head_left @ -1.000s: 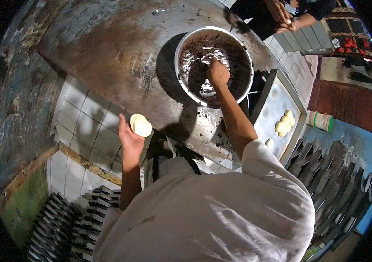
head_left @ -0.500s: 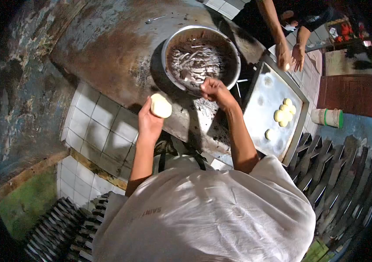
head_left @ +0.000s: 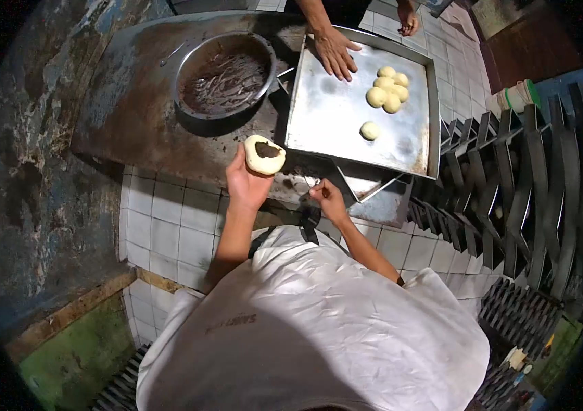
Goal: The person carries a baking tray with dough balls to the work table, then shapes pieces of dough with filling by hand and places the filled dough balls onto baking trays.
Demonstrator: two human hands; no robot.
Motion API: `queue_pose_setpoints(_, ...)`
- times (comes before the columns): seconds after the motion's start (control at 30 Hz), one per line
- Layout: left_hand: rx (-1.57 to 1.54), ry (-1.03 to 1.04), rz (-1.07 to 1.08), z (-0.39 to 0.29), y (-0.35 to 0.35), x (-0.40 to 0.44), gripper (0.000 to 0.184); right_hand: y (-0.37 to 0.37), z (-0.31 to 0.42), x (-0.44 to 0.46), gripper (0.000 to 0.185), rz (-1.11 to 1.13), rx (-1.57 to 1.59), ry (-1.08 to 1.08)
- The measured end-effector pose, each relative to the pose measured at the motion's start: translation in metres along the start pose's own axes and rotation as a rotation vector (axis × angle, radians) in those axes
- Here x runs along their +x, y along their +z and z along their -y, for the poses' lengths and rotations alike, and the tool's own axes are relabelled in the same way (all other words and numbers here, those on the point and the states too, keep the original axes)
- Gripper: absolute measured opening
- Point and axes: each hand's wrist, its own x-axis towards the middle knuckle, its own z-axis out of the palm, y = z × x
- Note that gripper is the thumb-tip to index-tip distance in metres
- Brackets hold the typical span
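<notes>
My left hand (head_left: 249,186) holds up a flattened round of pale dough (head_left: 259,164) on its fingers. A dab of dark brown filling (head_left: 267,149) sits on the dough's upper face. To the right and a little lower is my right hand (head_left: 330,200), its fingers pinched. Something thin and dark seems to be at those fingertips, too small to make out. Beyond my left hand stands a metal bowl (head_left: 216,116), its inside smeared with dark brown filling (head_left: 226,82).
A metal tray (head_left: 332,116) carries several dough balls (head_left: 387,89) in a cluster and a single dough ball (head_left: 370,130). Another person's hand (head_left: 336,55) lies over its far left part. Stacked metal racks (head_left: 497,185) stand at the right; a worn wall (head_left: 38,157) is on the left.
My right hand has come away from the bowl toward my body. Dark filling now lies on the dough in my left hand. The co-worker's hand has reached onto the tray. The view has shifted right.
</notes>
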Motion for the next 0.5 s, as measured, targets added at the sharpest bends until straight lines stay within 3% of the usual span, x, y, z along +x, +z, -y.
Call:
queue_pose_setpoints(0.07, -0.017, -0.037, 0.089, 0.010, -0.005, -0.005, 0.045, -0.007, -0.013, -0.005, 0.022, -0.090, -0.057, -0.050)
queue_pose_setpoints(0.13, -0.021, -0.051, 0.138, 0.019, -0.001, -0.011, 0.057, -0.008, -0.007, 0.005, 0.027, -0.149, -0.749, -0.001)
queue_pose_setpoints(0.17, -0.002, -0.049, 0.142, 0.021, 0.004, -0.017, 0.057, -0.008, -0.003, 0.009, 0.033, -0.198, -0.690, -0.155)
queue_pose_setpoints(0.2, 0.038, -0.062, 0.093, 0.026, 0.017, -0.027, 0.062, -0.004, 0.019, 0.010, 0.033, -0.206, -0.672, -0.159)
queue_pose_setpoints(0.27, 0.082, -0.084, 0.041, 0.031, 0.024, -0.036, 0.068, 0.003, 0.106, -0.001, 0.039, -0.093, -0.119, -0.076)
queue_pose_setpoints(0.33, 0.119, -0.112, 0.085, 0.038, 0.020, -0.037, 0.076, 0.007, 0.148, 0.001, 0.051, 0.161, 0.514, 0.146)
queue_pose_setpoints(0.37, 0.143, -0.128, 0.141, 0.041, 0.022, -0.038, 0.068, 0.000, 0.168, 0.001, 0.051, 0.152, 0.511, 0.144)
queue_pose_setpoints(0.4, 0.143, -0.134, 0.149, 0.042, 0.014, -0.034, 0.068, -0.005, 0.189, 0.001, 0.051, 0.265, 0.624, 0.289)
queue_pose_setpoints(0.43, 0.275, -0.076, 0.079, 0.042, 0.005, -0.027, 0.057, -0.006, 0.199, 0.001, 0.054, 0.380, 0.737, 0.433)
queue_pose_setpoints(0.47, 0.397, -0.057, 0.013, 0.036, -0.004, -0.023, 0.043, -0.006, 0.197, 0.001, 0.054, 0.374, 0.737, 0.423)
queue_pose_setpoints(0.5, 0.519, -0.046, -0.054, 0.030, -0.003, -0.023, 0.030, -0.007, 0.195, 0.001, 0.056, 0.399, 0.538, 0.220)
